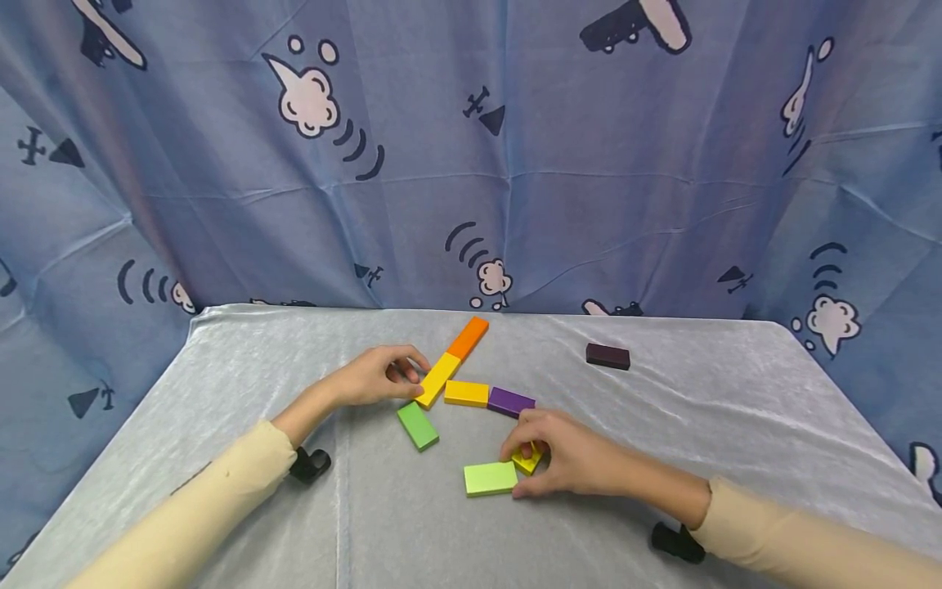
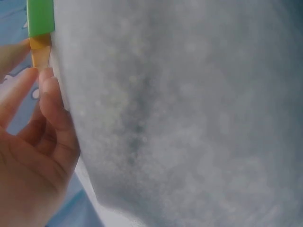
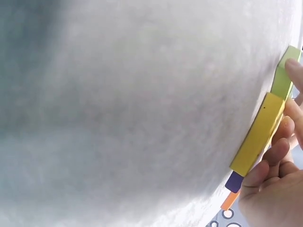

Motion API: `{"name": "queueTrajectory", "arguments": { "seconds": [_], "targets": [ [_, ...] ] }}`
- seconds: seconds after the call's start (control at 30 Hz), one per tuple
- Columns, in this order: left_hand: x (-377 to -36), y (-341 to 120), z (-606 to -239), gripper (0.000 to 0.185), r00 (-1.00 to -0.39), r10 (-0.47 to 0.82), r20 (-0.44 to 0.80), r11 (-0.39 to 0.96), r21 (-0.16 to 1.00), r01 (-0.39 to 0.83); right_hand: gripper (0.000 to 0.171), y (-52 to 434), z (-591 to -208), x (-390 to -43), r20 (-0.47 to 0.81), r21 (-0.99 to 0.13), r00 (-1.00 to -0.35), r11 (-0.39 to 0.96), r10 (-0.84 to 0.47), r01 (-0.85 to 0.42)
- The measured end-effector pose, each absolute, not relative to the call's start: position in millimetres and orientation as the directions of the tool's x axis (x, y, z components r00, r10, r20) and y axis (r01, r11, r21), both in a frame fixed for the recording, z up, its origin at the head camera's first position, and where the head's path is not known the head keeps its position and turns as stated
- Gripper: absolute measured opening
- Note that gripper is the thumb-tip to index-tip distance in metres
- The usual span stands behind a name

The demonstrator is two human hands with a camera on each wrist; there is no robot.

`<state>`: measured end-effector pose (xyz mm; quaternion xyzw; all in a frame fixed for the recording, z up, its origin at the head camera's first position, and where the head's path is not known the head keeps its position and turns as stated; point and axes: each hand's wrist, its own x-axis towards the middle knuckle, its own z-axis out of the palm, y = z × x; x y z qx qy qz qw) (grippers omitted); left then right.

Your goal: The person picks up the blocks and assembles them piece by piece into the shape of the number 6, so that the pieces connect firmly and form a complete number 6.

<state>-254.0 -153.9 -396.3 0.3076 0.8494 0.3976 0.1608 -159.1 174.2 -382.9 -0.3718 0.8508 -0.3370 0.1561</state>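
Note:
My left hand [image 1: 379, 376] reaches in from the left, its thumb and fingertips at the left side of a yellow block [image 1: 440, 379]. An orange block [image 1: 468, 338] continues from that block's far end. Just below the thumb lies a green block [image 1: 418, 426]. With thumb and index finger, my right hand [image 1: 562, 454] pinches the right end of a light green block [image 1: 487, 479]. Its other fingers partly cover a second yellow block [image 3: 258, 135] beside it. A third yellow block [image 1: 466, 393] and a purple block [image 1: 511, 402] lie end to end between the hands.
A dark brown block [image 1: 607, 357] lies apart at the back right. The grey cloth-covered table [image 1: 383, 523] ends at a blue patterned curtain [image 1: 412, 164]. Black wrist devices sit below the left sleeve [image 1: 221, 483] and the right sleeve [image 1: 787, 532].

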Motion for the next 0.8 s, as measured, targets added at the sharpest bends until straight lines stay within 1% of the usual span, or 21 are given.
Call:
{"name": "queueTrajectory", "arguments": {
  "seconds": [0.27, 0.43, 0.57, 0.8],
  "targets": [
    [-254, -154, -395, 0.029, -0.752, 0.659, -0.015, 0.489, 0.769, 0.412, 0.029, 176, -382, -160, -0.026, -0.688, -0.656, 0.490, -0.754, -0.535],
    [-253, -154, -395, 0.029, -0.762, 0.647, -0.032, 0.500, 0.772, 0.392, 0.029, 176, -379, -160, -0.032, -0.706, -0.659, 0.484, -0.752, -0.518],
    [-254, -154, -395, 0.028, -0.762, 0.647, -0.035, 0.502, 0.771, 0.391, 0.031, 183, -375, -164, 0.005, -0.731, -0.683, 0.463, -0.730, -0.501],
    [-254, -153, -396, 0.028, -0.759, 0.651, -0.030, 0.502, 0.767, 0.400, 0.034, 222, -373, -185, 0.132, -0.738, -0.768, 0.455, -0.626, -0.498]
  ]
}}
